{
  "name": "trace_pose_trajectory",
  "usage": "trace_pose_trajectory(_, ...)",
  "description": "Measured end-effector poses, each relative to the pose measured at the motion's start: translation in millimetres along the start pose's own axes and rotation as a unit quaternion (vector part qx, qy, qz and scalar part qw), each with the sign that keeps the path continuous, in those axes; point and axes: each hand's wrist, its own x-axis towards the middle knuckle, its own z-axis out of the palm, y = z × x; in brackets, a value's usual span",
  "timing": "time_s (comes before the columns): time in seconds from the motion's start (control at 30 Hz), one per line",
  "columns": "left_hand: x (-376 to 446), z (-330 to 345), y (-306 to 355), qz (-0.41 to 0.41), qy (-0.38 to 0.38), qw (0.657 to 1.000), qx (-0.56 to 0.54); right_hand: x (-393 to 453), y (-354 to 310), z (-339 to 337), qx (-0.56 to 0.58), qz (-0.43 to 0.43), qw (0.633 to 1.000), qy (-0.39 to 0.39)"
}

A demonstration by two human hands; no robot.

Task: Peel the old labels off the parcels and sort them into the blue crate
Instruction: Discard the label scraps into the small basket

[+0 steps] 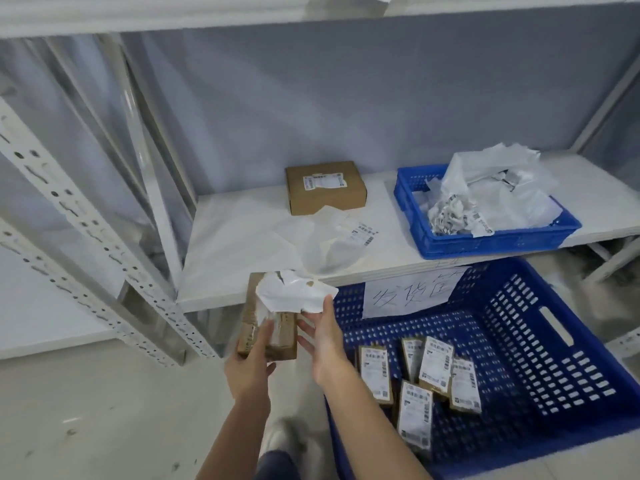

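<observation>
Left hand (pixel 250 367) grips a brown parcel (pixel 268 327) from below, fingers curled round its near end; parcel held upright in the air, in front of the shelf (pixel 242 233) edge and left of the big crate (pixel 540 341). Right hand (pixel 323 344) pinches the right edge of a white label (pixel 294 294). Label is crumpled and partly lifted; its left part lies against the parcel's top, and whether it is stuck there cannot be told. Remaining right fingers extended, relaxed.

Big crate: blue, perforated, on the floor at near right, white paper sign (pixel 412 289) with handwriting on its far wall. Inside it, five small labelled parcels (pixel 420 382) lying flat near the left wall.

On the shelf: one cardboard box (pixel 325 192) with a label on top, far centre; a clear bag (pixel 332 244) with a printed label just in front of it; a small blue tray (pixel 485 239) at right, holding crumpled labels and white wrapping (pixel 485 192).
</observation>
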Motion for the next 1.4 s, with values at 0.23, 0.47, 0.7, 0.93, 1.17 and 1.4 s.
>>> trace_pose_trajectory(0.23,114.6,61.0,32.9,0.035,0.092,0.988,0.119,113.2,-47.9,53.6,-0.074,-0.022,0.996,-0.04)
trace_pose_trajectory(0.47,197.3,83.8,43.6,0.066,0.083,0.973,0.206,184.8,-59.9,84.9,-0.118,-0.012,0.992,-0.048)
trace_pose_trajectory(0.7,217.4,83.2,28.1,0.044,0.104,0.959,0.259,205.8,-47.1,80.4,-0.163,-0.005,0.986,-0.044)
trace_pose_trajectory(0.93,211.3,97.2,43.9,0.037,0.204,0.944,0.257,196.9,-61.3,76.6,-0.229,-0.095,0.969,-0.019)
trace_pose_trajectory(1.17,166.6,151.5,83.7,0.243,0.22,0.932,0.157,171.6,-119.3,45.0,-0.002,-0.072,0.997,-0.019)
trace_pose_trajectory(1.4,78.3,271.3,80.7,0.198,-0.118,0.968,0.098,150.8,-199.2,-62.0,0.175,-0.202,0.951,0.156)
